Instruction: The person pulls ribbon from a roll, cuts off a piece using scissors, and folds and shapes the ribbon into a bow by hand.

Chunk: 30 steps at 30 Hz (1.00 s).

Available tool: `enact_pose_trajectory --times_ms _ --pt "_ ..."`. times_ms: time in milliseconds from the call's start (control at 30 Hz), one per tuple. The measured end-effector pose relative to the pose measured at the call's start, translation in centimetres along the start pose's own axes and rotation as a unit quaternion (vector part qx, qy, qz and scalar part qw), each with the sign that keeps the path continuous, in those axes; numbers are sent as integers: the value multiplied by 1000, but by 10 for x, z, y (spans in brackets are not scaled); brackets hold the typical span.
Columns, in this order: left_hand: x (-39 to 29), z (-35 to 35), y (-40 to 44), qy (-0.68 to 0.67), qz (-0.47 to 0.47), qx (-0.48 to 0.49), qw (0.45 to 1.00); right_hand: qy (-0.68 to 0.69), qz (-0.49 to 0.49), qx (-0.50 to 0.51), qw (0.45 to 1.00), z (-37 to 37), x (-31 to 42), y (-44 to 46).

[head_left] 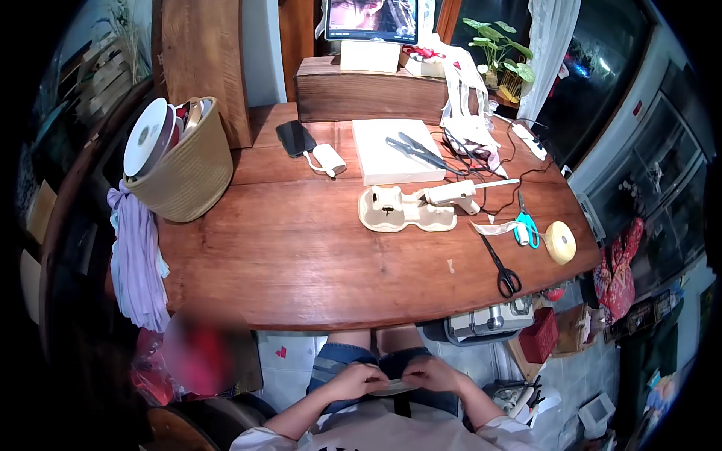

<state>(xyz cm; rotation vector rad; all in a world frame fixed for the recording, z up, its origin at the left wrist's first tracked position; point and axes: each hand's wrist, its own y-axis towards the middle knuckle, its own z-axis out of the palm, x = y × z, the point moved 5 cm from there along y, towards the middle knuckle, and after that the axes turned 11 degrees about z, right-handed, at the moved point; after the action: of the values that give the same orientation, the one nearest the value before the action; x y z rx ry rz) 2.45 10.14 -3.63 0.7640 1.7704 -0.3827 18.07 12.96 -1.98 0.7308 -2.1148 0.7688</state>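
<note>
Over my lap, below the table's front edge, both hands are close together. My left hand (359, 379) has its fingers pinched at one end of a pale, thin strip (391, 388). At the other end, the fingers of my right hand (427, 373) are closed on it too. Whether the strip is ribbon or the hem of the white shirt I cannot make out. Nearest on the table lie black-handled scissors (502, 269), teal-handled scissors (529, 225) and a roll of cream ribbon (559, 243).
A glue gun (453, 195) rests on a moulded cardboard cup carrier (406, 220). Behind it, a black tool with a cable (421, 153) lies on a white box (368, 165). A phone (295, 139) and a ribbon-filled woven basket (192, 173) stand left; a screen (372, 19) is at the back.
</note>
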Motion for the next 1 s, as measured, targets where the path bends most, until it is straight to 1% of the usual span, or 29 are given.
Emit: enact_pose_trajectory --times_ms 133,200,233,267,300,333,367,400,433,500,567,600,633,667,733,767,800,833,867,900,933,967,1000 --pt "-17 -4 16 26 -22 -13 999 -37 12 -24 999 -13 8 -5" --pt "-20 -3 22 -4 -88 26 996 -33 -30 -115 992 -25 10 -10" --pt "-18 -1 22 -52 -106 46 992 -31 -28 -116 992 -31 10 -13" --pt "-17 -3 22 -53 -107 49 992 -22 -46 -126 991 -41 12 -16" --pt "-19 -7 23 -73 -71 39 994 -14 -65 -136 988 -50 15 -20" --pt "-22 -10 23 -94 -35 29 995 -11 -63 -137 988 -54 18 -23" --pt "-22 -11 24 -89 -46 58 993 12 -13 -100 995 -56 18 -25" --pt "-23 -11 24 -89 -49 59 993 34 35 -61 997 -56 19 -27" --pt "-26 -10 24 -74 -49 63 994 55 40 -39 997 -58 26 -29" --pt "-33 -10 26 -57 -51 66 995 33 33 -34 998 -63 34 -28" --pt "-50 -12 28 -86 11 7 996 12 28 -28 999 -69 43 -26" --pt "-56 -14 29 -87 9 8 996 -36 6 -13 999 -73 50 -25" --pt "-61 -17 30 -136 -22 24 990 -83 -14 2 996 -77 56 -24" --pt "-65 -20 30 -189 -53 41 980 -92 -51 -4 994 -86 64 -24" --pt "-80 -37 30 -208 -69 18 976 -126 -57 23 990 -105 81 -22" --pt "-94 -51 32 -197 -57 11 979 -111 -71 43 990 -117 90 -22" --pt "-111 -63 34 -211 -59 6 976 -74 -123 28 989 -128 101 -22" --pt "-133 -76 37 -207 -33 -4 978 -61 -166 33 984 -140 121 -24" --pt "-150 -87 38 -218 -31 -20 975 -18 -157 54 986 -151 132 -25" --pt "-165 -98 39 -227 -3 -35 973 14 -112 76 991 -162 145 -26" --pt "-186 -109 45 -214 55 -42 974 84 -92 79 989 -172 157 -27" --pt "-201 -118 49 -216 86 -52 971 212 -35 105 971 -180 165 -29" --pt "-219 -127 52 -209 117 -60 969 209 -99 101 968 -189 181 -31"
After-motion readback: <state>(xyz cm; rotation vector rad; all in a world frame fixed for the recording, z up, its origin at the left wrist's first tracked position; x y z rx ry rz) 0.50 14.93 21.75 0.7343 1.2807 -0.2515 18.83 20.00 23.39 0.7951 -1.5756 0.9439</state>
